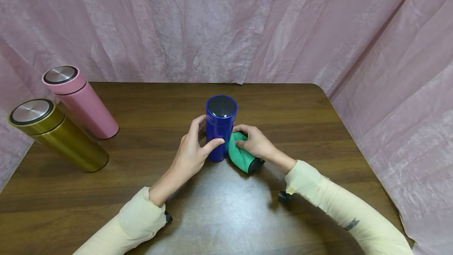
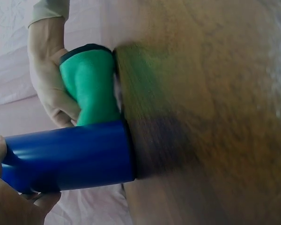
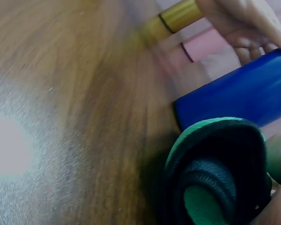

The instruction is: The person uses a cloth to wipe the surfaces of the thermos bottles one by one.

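A blue vacuum flask (image 1: 218,131) with a dark glossy lid stands upright on the wooden table. My left hand (image 1: 188,149) grips it from the left, thumb across the front and fingers round the back. On the flask's right side, my right hand (image 1: 257,144) holds a folded green cloth (image 1: 240,158) with a black edge, close against the lower body. The left wrist view shows the cloth (image 2: 91,84) meeting the flask (image 2: 70,157) near its base. Seen from the right wrist, the rolled cloth (image 3: 215,140) opens into dark layered folds.
At the table's left are two more flasks, one gold (image 1: 67,141) and one pink (image 1: 86,107), both with silver-topped lids. Pink curtains (image 1: 219,26) hang behind and along the right side of the table (image 1: 301,109).
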`<state>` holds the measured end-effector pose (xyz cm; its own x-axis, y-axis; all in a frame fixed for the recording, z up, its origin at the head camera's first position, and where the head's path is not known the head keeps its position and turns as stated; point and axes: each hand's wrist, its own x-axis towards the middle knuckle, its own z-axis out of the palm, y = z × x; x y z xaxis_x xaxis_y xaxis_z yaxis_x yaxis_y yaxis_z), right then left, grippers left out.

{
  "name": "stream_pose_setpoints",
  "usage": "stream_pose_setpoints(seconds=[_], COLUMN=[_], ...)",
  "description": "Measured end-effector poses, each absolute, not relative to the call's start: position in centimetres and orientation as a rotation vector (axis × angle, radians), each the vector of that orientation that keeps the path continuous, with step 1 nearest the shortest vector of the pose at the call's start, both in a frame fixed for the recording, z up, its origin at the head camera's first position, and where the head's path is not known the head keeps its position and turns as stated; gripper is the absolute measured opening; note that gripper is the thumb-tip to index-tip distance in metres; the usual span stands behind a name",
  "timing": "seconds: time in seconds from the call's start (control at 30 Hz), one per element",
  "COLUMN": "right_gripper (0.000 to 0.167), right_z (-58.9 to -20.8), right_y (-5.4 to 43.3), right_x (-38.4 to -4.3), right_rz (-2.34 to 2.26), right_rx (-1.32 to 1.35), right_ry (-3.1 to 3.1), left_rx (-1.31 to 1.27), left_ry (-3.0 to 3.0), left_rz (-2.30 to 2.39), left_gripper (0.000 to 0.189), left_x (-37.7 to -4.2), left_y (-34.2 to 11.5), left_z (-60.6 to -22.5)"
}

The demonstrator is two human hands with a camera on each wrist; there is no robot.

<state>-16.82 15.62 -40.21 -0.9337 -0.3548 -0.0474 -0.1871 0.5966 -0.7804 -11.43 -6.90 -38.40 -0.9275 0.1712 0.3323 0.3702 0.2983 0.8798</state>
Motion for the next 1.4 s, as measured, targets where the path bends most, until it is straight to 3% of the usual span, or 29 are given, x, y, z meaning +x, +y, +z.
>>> stream_pose_setpoints(seconds=[0.4,1.07,1.4], right_gripper=[0.036,0.036,0.034], right_z=[-39.0,-28.7,-26.4], right_y=[15.7,16.8,17.4], right_x=[-16.6,-13.9,-13.4], right_rz=[-1.077,-1.337,-1.595], right_rx=[-0.513,-0.637,-0.693], right_ry=[2.731,2.785,2.801], left_rx=[-0.511,-0.490,-0.499], left_ry=[-2.358,-2.367,-2.364], left_rz=[-1.751,-1.719,-1.728], left_gripper=[0.069,0.070,0.069], left_x=[-11.5,-11.5,-11.6], left_y=[-6.9,-7.0,-7.0], left_z=[-38.5,-38.4,-38.4])
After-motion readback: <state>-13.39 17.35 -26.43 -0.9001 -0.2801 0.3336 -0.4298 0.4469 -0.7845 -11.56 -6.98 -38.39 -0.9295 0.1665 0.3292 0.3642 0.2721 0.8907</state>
